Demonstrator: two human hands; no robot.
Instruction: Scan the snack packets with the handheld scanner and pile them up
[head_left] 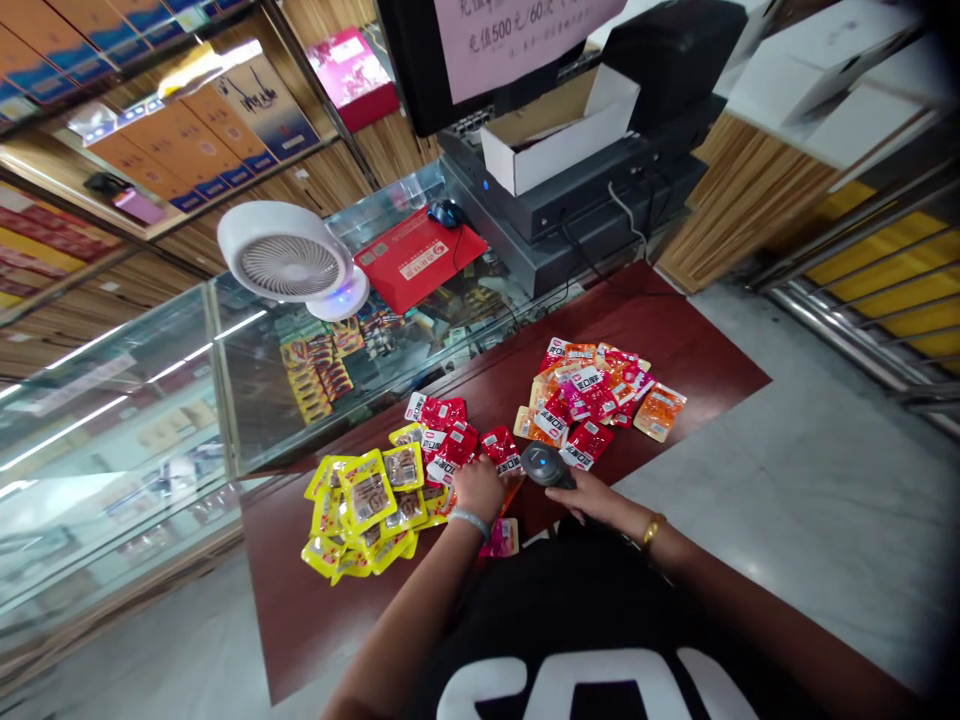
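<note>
My right hand [592, 497] is wrapped around the handle of a dark barcode scanner [544, 463], its rounded head tilted to the left. Close by, my left hand [480, 488] has curled fingers, closed at the edge of a red snack packet [501, 452]; the fingertips are partly hidden. Left of that hand lie more red packets [454, 445] and a heap of yellow snack packets [369, 497]. Beyond the scanner is a mixed pile of red, orange and pink packets [585, 385]. A pink packet [504, 538] lies below my left wrist.
The packets lie on a dark red tabletop [277, 640]. Behind it a glass counter [390, 370] carries a white fan [289, 252], a red mat [405, 270] and a mouse [445, 213]. At the back right are a cash drawer [540, 230] and an open white box [540, 160].
</note>
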